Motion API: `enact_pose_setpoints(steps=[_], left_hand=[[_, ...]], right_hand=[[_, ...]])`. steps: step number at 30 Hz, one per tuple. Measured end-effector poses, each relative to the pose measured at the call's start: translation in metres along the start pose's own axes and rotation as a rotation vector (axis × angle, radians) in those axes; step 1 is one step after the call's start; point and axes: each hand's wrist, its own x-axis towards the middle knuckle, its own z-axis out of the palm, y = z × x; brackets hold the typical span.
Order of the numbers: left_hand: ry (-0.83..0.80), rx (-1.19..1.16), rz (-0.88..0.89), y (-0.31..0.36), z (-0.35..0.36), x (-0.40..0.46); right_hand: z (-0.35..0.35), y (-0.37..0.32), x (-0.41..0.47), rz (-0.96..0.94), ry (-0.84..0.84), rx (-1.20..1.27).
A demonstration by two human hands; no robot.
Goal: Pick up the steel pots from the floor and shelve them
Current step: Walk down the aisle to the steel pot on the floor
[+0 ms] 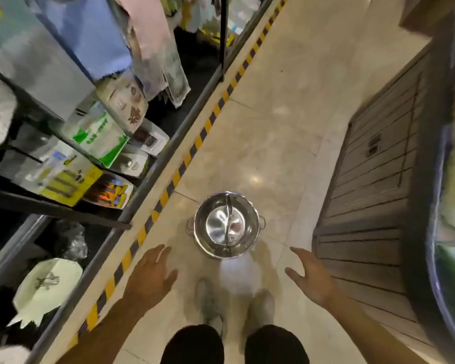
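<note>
A shiny steel pot [225,224] with a centre divider and two small side handles stands upright on the tiled floor in the aisle. My left hand [151,274] hovers below and to the left of it, fingers spread, holding nothing. My right hand [309,275] hovers below and to the right of the pot, also open and empty. Neither hand touches the pot. My feet [234,306] stand just behind it.
A dark metal shelf rack [147,179] packed with boxed goods and hanging cloths runs along the left, edged by yellow-black floor tape [179,169]. A slatted wooden panel [373,195] and a display unit line the right. The tiled floor [273,132] stretches ahead.
</note>
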Motion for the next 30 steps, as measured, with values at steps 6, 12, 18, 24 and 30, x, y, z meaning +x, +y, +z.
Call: enact_pose_setpoints(steps=[6, 12, 18, 24, 30], left_hand=[[-0.031, -0.12, -0.109, -0.016, 0.118, 0.111], [-0.122, -0.185, -0.267, -0.049, 0.251, 0.229], [-0.048, -0.306, -0.339, -0.058, 0.337, 0.339], [0.131, -0.581, -0.437, -0.08, 0.39, 0.383], [0.226, -0.634, -0.457, -0.072, 0.374, 0.363]], right_hand=[[0.07, 0.054, 0.154, 0.064, -0.069, 0.039], [0.169, 0.128, 0.297, 0.032, -0.137, 0.009], [0.244, 0.16, 0.409, -0.04, 0.035, 0.213], [0.288, 0.189, 0.461, 0.046, 0.153, 0.266], [0.269, 0.181, 0.443, 0.027, 0.214, 0.311]])
